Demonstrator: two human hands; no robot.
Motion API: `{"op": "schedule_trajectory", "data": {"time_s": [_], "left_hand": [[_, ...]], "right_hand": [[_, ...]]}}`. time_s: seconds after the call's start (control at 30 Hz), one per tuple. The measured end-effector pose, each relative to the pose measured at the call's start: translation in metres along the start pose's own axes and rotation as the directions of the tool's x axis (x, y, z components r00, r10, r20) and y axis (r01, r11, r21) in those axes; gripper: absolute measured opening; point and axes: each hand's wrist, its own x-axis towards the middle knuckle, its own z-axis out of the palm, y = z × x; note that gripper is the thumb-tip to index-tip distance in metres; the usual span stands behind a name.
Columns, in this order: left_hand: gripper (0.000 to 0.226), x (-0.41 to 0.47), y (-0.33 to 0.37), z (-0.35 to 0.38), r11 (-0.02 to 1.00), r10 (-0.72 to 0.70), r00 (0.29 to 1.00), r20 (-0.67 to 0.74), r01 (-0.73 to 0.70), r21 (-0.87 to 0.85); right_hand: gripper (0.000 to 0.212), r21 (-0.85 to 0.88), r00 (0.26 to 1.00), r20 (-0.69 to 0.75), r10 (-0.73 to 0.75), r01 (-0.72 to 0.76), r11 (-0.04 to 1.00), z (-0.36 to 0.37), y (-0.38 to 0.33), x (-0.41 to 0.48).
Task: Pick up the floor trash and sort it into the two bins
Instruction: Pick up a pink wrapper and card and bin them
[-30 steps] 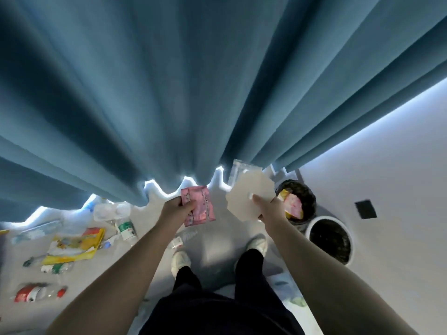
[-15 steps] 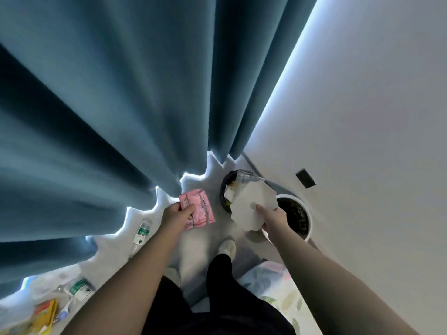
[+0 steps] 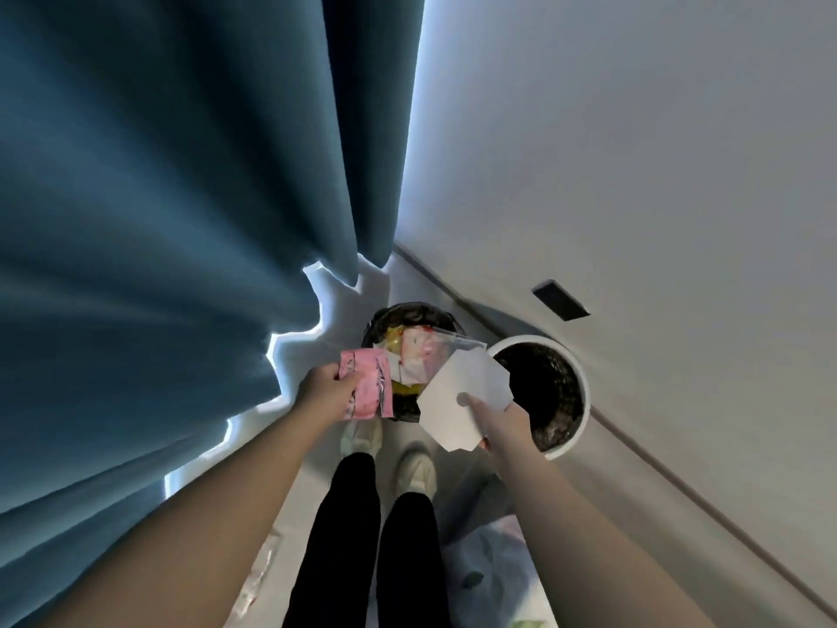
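Across nine to eleven o'clock of my view hung the blue curtain, with the pale wall filling two o'clock. Just below centre stood the dark bin, holding crumpled packets, and the white-rimmed bin sat at its three o'clock. My right hand pinched a white paper sheet, thumb on top, overlapping both bins. My left hand gripped a pink wrapper at the dark bin's eight o'clock edge.

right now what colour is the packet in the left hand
Pink, with some silvery foil along its edge; the packet shows in the head view.
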Motion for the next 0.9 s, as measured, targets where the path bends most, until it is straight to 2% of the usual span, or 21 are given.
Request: {"op": "schedule_trajectory", "data": {"time_s": [0.17,0.4,0.5,0.57,0.7,0.77,0.8,0.83,0.9], "left_hand": [[0.028,0.106,-0.015,0.055,0.978,0.072,0.997,0.032,-0.077,0.195],[0.022,0.223,-0.072,0.122,0.883,0.155,0.988,0.021,-0.148,0.446],[0.02,0.25,-0.085,0.141,0.833,0.181,0.982,0.046,-0.178,0.524],[0.029,0.258,-0.089,0.151,0.82,0.148,0.985,0.09,-0.173,0.546],[0.047,0.252,-0.089,0.157,0.787,0.091,0.992,0.089,-0.126,0.603],[0.056,0.242,-0.087,0.154,0.749,0.133,0.982,0.131,-0.187,0.636],[0.062,0.239,-0.087,0.154,0.706,0.156,0.974,0.167,-0.228,0.671],[0.066,0.237,-0.087,0.153,0.643,0.178,0.961,0.211,-0.276,0.715],[0.071,0.24,-0.09,0.156,0.493,0.203,0.932,0.3,-0.362,0.791]], "right_hand": [[0.031,0.0,0.999,0.006,0.05,-0.05,0.999,0.04,0.038,0.102],[0.032,-0.182,1.0,-0.001,0.022,-0.021,0.983,0.091,0.079,0.234],[0.041,-0.244,1.0,-0.014,-0.011,0.008,0.97,0.103,0.083,0.271],[0.044,-0.295,0.999,-0.028,-0.041,0.031,0.955,0.106,0.084,0.283],[0.052,-0.432,0.993,-0.06,-0.097,0.062,0.9,0.101,0.079,0.272],[0.06,-0.579,0.971,0.02,-0.237,0.204,0.789,0.099,0.082,0.257],[0.062,-0.642,0.945,0.107,-0.308,0.302,0.705,0.1,0.085,0.253],[0.064,-0.705,0.913,0.207,-0.352,0.388,0.594,0.1,0.089,0.251],[0.069,-0.825,0.881,0.365,-0.3,0.455,0.335,0.103,0.094,0.253]]}}
